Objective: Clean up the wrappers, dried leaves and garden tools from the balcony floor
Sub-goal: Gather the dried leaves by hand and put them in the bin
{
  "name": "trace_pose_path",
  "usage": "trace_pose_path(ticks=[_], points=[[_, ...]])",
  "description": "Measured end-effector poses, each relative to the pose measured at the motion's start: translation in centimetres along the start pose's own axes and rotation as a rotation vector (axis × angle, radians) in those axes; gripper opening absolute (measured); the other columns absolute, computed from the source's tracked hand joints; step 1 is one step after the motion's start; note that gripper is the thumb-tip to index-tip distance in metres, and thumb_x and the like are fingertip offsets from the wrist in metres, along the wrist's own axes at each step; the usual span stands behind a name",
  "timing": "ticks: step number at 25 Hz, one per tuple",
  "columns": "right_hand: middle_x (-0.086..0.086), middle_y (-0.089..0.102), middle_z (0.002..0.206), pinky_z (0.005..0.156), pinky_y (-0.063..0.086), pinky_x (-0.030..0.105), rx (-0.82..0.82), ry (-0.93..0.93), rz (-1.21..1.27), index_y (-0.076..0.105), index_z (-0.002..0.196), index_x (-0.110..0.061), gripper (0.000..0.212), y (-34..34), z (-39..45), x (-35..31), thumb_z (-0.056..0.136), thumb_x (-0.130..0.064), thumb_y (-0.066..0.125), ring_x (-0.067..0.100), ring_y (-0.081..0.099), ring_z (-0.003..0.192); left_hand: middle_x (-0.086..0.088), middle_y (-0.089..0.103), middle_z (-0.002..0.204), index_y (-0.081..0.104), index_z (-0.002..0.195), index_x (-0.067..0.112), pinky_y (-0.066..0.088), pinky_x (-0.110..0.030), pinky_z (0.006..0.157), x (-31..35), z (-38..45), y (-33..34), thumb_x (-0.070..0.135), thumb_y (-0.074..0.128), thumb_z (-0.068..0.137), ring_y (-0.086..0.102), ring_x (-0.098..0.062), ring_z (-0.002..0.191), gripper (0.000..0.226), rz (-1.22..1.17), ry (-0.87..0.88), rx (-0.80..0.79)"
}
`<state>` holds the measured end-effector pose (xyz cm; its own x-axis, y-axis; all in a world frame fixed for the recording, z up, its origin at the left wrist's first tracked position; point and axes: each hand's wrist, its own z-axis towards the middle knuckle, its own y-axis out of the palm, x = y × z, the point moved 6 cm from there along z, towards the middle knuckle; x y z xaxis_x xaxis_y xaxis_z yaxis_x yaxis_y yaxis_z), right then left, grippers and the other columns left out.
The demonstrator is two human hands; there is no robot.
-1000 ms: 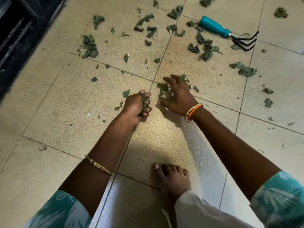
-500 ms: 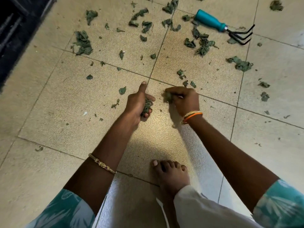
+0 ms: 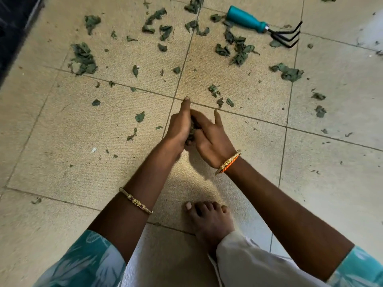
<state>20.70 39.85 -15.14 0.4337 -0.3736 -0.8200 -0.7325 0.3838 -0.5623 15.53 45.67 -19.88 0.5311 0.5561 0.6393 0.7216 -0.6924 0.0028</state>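
Observation:
Dried green leaves lie scattered over the beige tiled floor (image 3: 228,79), with clumps at the far left (image 3: 83,59), centre (image 3: 238,51) and right (image 3: 288,72). My left hand (image 3: 179,126) grips a bunch of dried leaves (image 3: 191,132), its thumb sticking out forward. My right hand (image 3: 211,139) is pushed against it, fingers curled into the same bunch and one finger raised. A small hand rake with a teal handle (image 3: 245,19) and black tines lies at the far right. I see no wrappers.
A dark threshold (image 3: 12,23) runs along the far left edge. My bare foot (image 3: 209,220) and white trouser leg (image 3: 238,264) sit just behind my hands. Small leaf bits (image 3: 215,92) lie just beyond my hands.
My right hand scooped up leaves from the floor, then moved left and met my left hand, pressing its leaves into the bunch held there. The view shifted slightly.

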Motion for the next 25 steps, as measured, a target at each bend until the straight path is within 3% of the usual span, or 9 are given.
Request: trace_pose_path(ticks=[1,3,5,6,8,11,16,21,25], points=[[0.007,0.065,0.112,0.116,0.002,0.045,-0.008,0.065,-0.060,0.028,0.138,-0.017,0.059,0.1,-1.6,1.4,0.081,-0.027,0.023,0.022,0.061,0.106,-0.008,0.068,0.084,0.063,0.083,0.016,0.054,-0.041,0.076,0.1,0.0,-0.1,0.058,0.036,0.096,0.066,-0.026,0.081,0.052,0.017,0.023,0.028],[0.006,0.063,0.118,0.097,0.034,0.058,-0.062,0.025,-0.437,0.020,0.135,-0.025,0.053,1.8,-9.1,3.6,0.083,-0.036,0.018,0.032,0.061,0.107,-0.004,0.059,0.065,0.060,0.079,0.014,0.044,-0.030,0.051,0.4,0.1,-0.4,0.052,0.039,0.098,0.057,-0.019,0.054,0.047,0.010,0.066,0.059],[0.001,0.069,0.097,0.060,0.052,0.045,-0.287,0.084,-0.373,0.035,0.123,-0.026,0.043,5.0,-12.3,6.9,0.083,-0.038,0.027,0.029,0.068,0.080,-0.001,0.049,0.057,0.054,0.078,0.013,0.031,-0.020,0.040,0.7,0.1,-0.9,0.046,0.044,0.098,0.044,-0.011,0.038,0.040,-0.033,0.063,0.073],[0.000,0.069,0.099,0.057,0.053,0.043,-0.237,0.059,-0.403,0.036,0.123,-0.028,0.040,3.5,-8.6,8.9,0.084,-0.038,0.034,0.027,0.068,0.081,-0.001,0.048,0.058,0.053,0.078,0.013,0.030,-0.018,0.038,0.9,0.1,-1.3,0.043,0.046,0.098,0.043,-0.010,0.037,0.037,-0.046,0.054,0.081],[0.001,0.051,0.136,0.086,0.051,0.049,0.004,-0.122,-0.727,0.031,0.132,-0.037,0.046,-2.5,2.4,9.2,0.088,-0.038,0.046,0.024,0.053,0.115,-0.001,0.052,0.061,0.053,0.075,0.013,0.030,-0.016,0.036,1.1,0.1,-2.2,0.039,0.050,0.097,0.045,-0.010,0.041,0.033,-0.067,0.043,0.068],[0.012,0.027,0.150,0.114,0.025,0.037,0.072,0.036,-0.548,0.034,0.143,-0.012,0.059,-5.0,8.0,11.2,0.087,-0.028,0.046,0.025,0.026,0.137,0.001,0.056,0.067,0.056,0.076,0.013,0.030,-0.014,0.034,1.2,0.1,-3.1,0.037,0.054,0.095,0.046,-0.008,0.043,0.030,-0.140,0.024,-0.023],[0.017,0.045,0.136,0.102,0.038,0.035,-0.081,-0.238,-0.441,0.054,0.125,0.000,0.053,0.8,1.1,4.9,0.089,-0.039,0.050,0.029,0.043,0.126,0.007,0.046,0.056,0.049,0.073,0.017,0.027,-0.014,0.035,0.4,0.0,-4.1,0.043,0.050,0.095,0.040,-0.006,0.039,0.034,-0.108,-0.004,0.004],[0.018,0.062,0.105,0.080,0.050,0.036,0.052,-0.505,-0.520,0.065,0.092,0.002,0.020,0.9,-2.1,4.7,0.092,-0.015,0.055,0.030,0.060,0.096,0.008,0.032,0.043,0.036,0.055,0.023,0.021,-0.015,0.041,-0.7,0.1,-3.6,0.039,0.051,0.084,0.028,-0.010,0.036,0.037,-0.100,-0.062,-0.022],[0.019,0.063,0.108,0.085,0.051,0.040,0.160,-0.413,-0.576,0.066,0.093,0.001,0.020,-3.2,0.4,7.2,0.093,-0.013,0.052,0.035,0.059,0.103,0.009,0.035,0.040,0.040,0.059,0.021,0.023,-0.017,0.041,-1.1,-0.2,-3.0,0.029,0.051,0.088,0.032,-0.009,0.034,0.032,-0.054,-0.042,-0.016]])
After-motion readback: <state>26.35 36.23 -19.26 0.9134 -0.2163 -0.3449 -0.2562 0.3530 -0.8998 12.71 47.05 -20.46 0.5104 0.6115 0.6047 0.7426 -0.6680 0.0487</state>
